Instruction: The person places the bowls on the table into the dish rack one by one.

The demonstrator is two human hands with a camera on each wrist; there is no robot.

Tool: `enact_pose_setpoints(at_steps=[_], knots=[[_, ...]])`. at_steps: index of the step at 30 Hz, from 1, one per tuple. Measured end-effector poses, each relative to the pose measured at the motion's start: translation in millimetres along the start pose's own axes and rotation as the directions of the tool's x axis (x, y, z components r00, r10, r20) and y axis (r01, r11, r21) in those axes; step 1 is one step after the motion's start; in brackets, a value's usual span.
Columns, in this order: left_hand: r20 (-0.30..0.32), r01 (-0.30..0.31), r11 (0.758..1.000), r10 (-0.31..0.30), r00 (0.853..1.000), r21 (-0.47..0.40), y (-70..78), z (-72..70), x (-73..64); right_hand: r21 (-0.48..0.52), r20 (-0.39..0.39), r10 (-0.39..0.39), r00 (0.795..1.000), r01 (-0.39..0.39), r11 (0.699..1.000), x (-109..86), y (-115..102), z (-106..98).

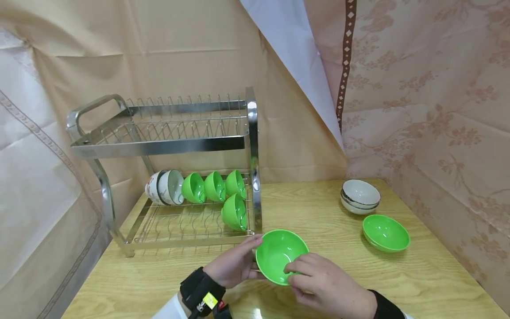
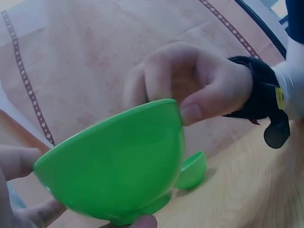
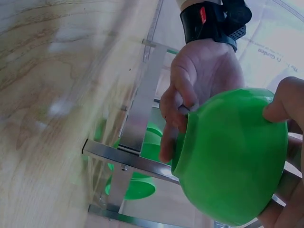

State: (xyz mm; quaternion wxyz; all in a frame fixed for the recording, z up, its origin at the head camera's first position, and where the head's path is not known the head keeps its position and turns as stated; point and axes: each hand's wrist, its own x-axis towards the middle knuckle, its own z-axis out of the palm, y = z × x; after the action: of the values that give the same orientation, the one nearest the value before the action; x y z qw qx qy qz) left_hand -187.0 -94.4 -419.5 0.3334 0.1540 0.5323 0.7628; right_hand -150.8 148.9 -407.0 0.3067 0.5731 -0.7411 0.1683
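A green bowl (image 1: 279, 254) is held above the front of the table, tilted so its inside faces the head camera. My left hand (image 1: 236, 264) grips it from the left, thumb at the rim and fingers underneath. From the right, my right hand (image 1: 327, 283) pinches the near right rim between thumb and fingers. In the left wrist view, the right hand (image 2: 192, 80) is seen at the rim of the bowl (image 2: 118, 161). The right wrist view shows the left hand's fingers (image 3: 172, 114) by the bowl's foot.
A two-tier metal dish rack (image 1: 159, 148) stands at left. Its lower tier bears two white bowls (image 1: 170, 187) and several green bowls (image 1: 234, 212) on edge. At right on the wooden table (image 1: 311, 212) are stacked white bowls (image 1: 360, 195) and another green bowl (image 1: 385, 233).
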Motion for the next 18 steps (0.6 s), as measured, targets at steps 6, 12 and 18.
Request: enact_pose_setpoints(at_steps=[6, 12, 18], knots=[[0.036, -0.003, 1.0, 0.003, 0.999, -0.005, 8.4, -0.1, -5.0, 0.005, -0.018, -0.018, 1.0, 0.018, 1.0, 2.5, 1, -3], [0.014, -0.065, 0.997, 0.065, 0.998, 0.036, 26.2, -1.0, -16.2, 0.037, -0.09, -0.001, 0.996, 0.004, 0.999, 6.3, 2, -6], [-0.193, -0.141, 0.964, 0.187, 0.963, 0.226, 51.1, -6.2, -34.7, 0.025, -0.063, 0.166, 0.984, -0.165, 0.986, 4.6, 2, -4]])
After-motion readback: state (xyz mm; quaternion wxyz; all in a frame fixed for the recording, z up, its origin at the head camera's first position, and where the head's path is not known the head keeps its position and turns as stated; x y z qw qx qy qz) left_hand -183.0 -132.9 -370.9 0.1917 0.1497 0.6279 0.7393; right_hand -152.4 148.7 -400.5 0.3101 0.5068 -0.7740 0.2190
